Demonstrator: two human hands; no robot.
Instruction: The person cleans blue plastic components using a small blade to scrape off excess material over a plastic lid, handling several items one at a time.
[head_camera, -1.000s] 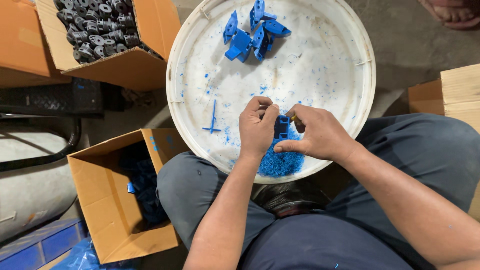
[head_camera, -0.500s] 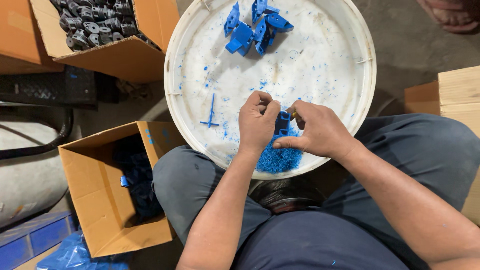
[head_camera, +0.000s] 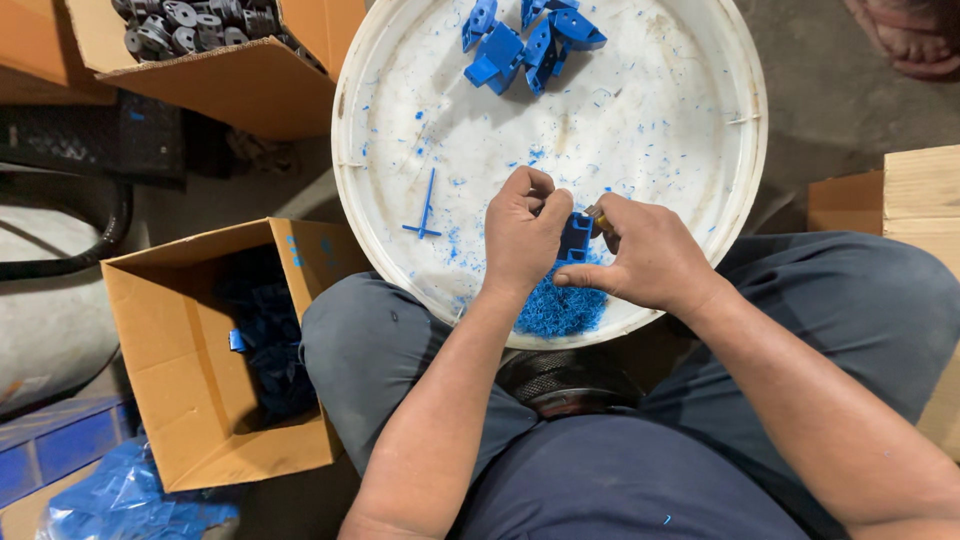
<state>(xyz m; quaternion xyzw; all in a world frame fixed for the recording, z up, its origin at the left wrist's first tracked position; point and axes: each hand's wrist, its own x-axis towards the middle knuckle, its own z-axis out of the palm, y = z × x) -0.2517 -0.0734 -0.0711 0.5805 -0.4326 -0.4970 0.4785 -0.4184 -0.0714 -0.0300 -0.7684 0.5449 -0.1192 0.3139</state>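
Head view: both hands (head_camera: 585, 245) pinch blue part (head_camera: 574, 238) over white tray (head_camera: 700, 120); shavings (head_camera: 560, 308) beneath.

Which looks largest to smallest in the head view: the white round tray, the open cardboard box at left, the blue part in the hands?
1. white round tray
2. open cardboard box
3. blue part, held between the left hand and right hand

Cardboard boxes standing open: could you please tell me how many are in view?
2. One open box at upper left holds dark round parts; another open box by the person's left knee holds blue parts. More cardboard shows at both edges, contents hidden.
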